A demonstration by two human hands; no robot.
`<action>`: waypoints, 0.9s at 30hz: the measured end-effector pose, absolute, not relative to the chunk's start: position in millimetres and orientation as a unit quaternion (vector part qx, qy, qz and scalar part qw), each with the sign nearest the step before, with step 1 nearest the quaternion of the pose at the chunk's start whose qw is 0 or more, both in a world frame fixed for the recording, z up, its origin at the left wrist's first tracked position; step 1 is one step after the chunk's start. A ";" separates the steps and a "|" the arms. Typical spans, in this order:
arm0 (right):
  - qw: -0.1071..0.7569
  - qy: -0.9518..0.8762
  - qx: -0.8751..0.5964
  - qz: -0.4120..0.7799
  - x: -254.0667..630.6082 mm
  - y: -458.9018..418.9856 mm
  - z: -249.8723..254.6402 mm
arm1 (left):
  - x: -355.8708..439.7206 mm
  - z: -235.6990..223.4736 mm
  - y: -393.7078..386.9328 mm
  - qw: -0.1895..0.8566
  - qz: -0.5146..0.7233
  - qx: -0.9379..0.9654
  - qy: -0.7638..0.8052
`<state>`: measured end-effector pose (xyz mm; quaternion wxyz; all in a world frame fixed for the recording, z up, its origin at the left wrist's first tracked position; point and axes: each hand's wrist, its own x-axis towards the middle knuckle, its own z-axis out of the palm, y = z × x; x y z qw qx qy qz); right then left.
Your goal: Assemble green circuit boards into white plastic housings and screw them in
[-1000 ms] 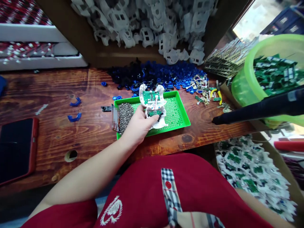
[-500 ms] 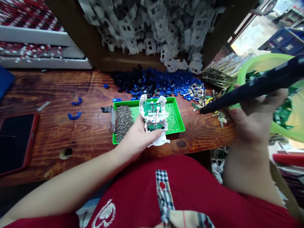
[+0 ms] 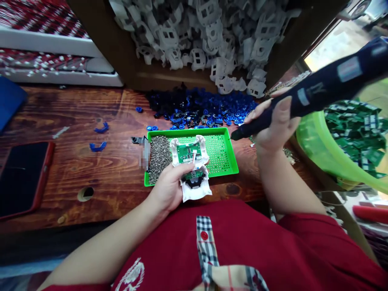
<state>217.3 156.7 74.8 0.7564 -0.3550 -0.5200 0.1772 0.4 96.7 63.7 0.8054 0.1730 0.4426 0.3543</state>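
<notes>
My left hand [image 3: 171, 182] is closed on a white plastic housing [image 3: 198, 192], its two halves spread one above the other. A green circuit board [image 3: 185, 153] sits in the upper half; a black part [image 3: 195, 180] lies across the board in the lower half. A short white connector cable [image 3: 194, 157] runs between them. My right hand [image 3: 275, 125] is wrapped round a dark electric screwdriver [image 3: 306, 97], tilted with its tip near the right rim of the green tray [image 3: 233, 155]. Small screws [image 3: 159, 155] fill the tray's left side, beneath the housing.
Blue and black plastic parts [image 3: 200, 107] are heaped behind the tray, before a box of white shells [image 3: 209, 36]. A green tub [image 3: 312, 141] of circuit boards stands right. Two blue pieces [image 3: 98, 146] and a phone [image 3: 22, 178] lie left, near a table hole [image 3: 85, 194].
My right hand has brought the screwdriver left and up, towards the tray. My left hand has lowered the housing slightly, and its thumb has moved up to the cable.
</notes>
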 end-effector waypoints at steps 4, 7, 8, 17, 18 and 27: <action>0.720 -0.545 -0.392 0.174 202.7 180.7 64.1 | -1.8 62.6 96.0 0.810 0.354 0.185 0.429; 0.700 -0.552 -0.409 0.195 200.2 189.2 57.0 | -3.7 59.1 95.6 0.821 0.348 0.188 0.413; 0.702 -0.550 -0.407 0.199 199.9 190.7 55.0 | -4.2 57.9 95.7 0.825 0.342 0.190 0.409; 0.733 -0.540 -0.359 0.203 197.9 196.2 45.9 | -6.3 58.3 96.2 0.843 0.311 0.206 0.388; 0.734 -0.540 -0.356 0.207 197.8 196.0 45.7 | -6.5 58.5 95.6 0.842 0.312 0.208 0.388; 0.734 -0.546 -0.358 0.189 196.5 195.0 48.6 | -6.7 56.0 89.0 0.814 0.319 0.225 0.430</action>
